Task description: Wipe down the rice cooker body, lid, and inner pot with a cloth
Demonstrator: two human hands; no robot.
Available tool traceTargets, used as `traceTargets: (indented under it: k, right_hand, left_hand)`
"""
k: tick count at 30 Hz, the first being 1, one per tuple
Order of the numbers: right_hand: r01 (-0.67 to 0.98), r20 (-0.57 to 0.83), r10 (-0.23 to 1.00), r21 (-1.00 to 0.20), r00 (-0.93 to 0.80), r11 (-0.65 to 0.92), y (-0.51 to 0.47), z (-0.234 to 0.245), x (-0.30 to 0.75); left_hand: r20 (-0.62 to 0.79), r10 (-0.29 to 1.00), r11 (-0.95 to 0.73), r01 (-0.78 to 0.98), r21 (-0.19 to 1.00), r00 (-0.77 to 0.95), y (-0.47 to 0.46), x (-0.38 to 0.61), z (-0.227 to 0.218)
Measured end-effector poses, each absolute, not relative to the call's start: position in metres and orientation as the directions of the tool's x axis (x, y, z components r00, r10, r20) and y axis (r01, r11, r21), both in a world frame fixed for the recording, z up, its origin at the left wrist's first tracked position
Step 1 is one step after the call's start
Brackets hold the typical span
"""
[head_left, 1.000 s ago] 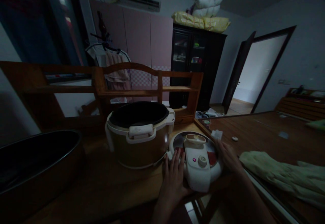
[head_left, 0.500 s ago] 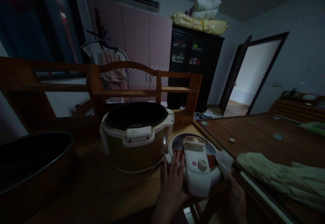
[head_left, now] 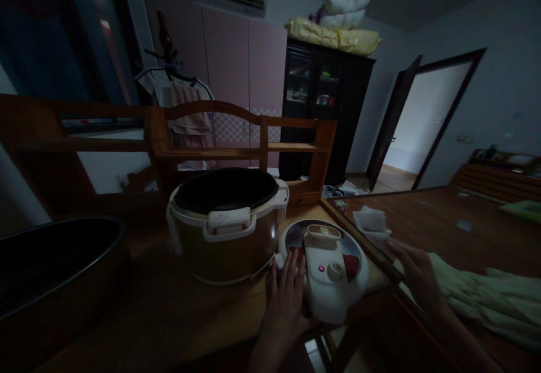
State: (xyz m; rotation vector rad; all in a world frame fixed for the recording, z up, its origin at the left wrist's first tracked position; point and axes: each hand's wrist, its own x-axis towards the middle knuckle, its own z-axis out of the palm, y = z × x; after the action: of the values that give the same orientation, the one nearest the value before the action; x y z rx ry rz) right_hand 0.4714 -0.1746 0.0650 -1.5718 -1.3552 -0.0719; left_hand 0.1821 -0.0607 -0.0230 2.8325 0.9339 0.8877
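Dim light covers the wooden desk (head_left: 169, 316), with a pink wardrobe (head_left: 228, 63) standing beyond. Pressure-cooker lid (head_left: 324, 285) lies top up at the desk's right end, just beside the uncovered cooker body (head_left: 236, 252). The lid is round; its white central bar runs lengthwise from the far side toward the person. Left hand (head_left: 288, 288) is nearer and in contact: fingers extended, slightly parted, resting on the lid's left side, not closed around it. Right hand (head_left: 416, 269) is clear of the lid, which lies to its left. Its fingers appear closed on a white tissue (head_left: 371, 221), which extends forward and leftward from the fingertips; poor light hides the exact pinch. Pale green cloth (head_left: 469, 294) lies near the right wrist.
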Motion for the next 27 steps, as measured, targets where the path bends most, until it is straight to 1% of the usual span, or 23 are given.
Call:
traceTargets:
  k: [1,2,3,4,6,9,12,16,20,27]
  right_hand:
    - [0.767,0.553,0.801,-0.609,0.229,0.201,-0.159,0.076,0.460]
    - [0.777,0.517,0.852,-0.567,0.075,0.275,-0.143,0.084,0.446]
    - [0.784,0.467,0.882,-0.523,-0.063,0.334,-0.129,0.089,0.431]
    - [0.785,0.433,0.889,-0.493,-0.151,0.374,-0.117,0.092,0.418]
    - [0.771,0.383,0.878,-0.451,-0.288,0.450,-0.100,0.092,0.401]
    - [0.745,0.337,0.858,-0.433,-0.388,0.507,-0.093,0.087,0.400]
    - [0.736,0.283,0.875,-0.475,-0.392,0.483,-0.098,0.079,0.416]
    - [0.757,0.249,0.919,-0.523,-0.304,0.392,-0.107,0.068,0.433]
    - [0.775,0.228,0.945,-0.543,-0.234,0.323,-0.111,0.063,0.442]
    - [0.746,0.251,0.948,-0.591,-0.194,0.309,-0.127,0.066,0.447]
  left_hand:
    - [0.512,0.558,-0.817,0.542,0.199,0.653,-0.062,0.183,-0.022]
    - [0.508,0.562,-0.814,0.546,0.200,0.652,-0.063,0.184,-0.021]
    - [0.500,0.568,-0.811,0.550,0.201,0.654,-0.064,0.184,-0.020]
    - [0.490,0.573,-0.807,0.554,0.202,0.657,-0.064,0.184,-0.019]
    - [0.478,0.576,-0.807,0.556,0.200,0.664,-0.064,0.185,-0.018]
    - [0.478,0.567,-0.813,0.548,0.196,0.671,-0.062,0.184,-0.021]
    - [0.491,0.553,-0.823,0.534,0.194,0.674,-0.060,0.184,-0.026]
    - [0.484,0.567,-0.813,0.546,0.202,0.666,-0.061,0.184,-0.025]
    - [0.477,0.576,-0.808,0.548,0.214,0.664,-0.062,0.185,-0.022]
    - [0.455,0.587,-0.803,0.554,0.221,0.670,-0.063,0.184,-0.021]
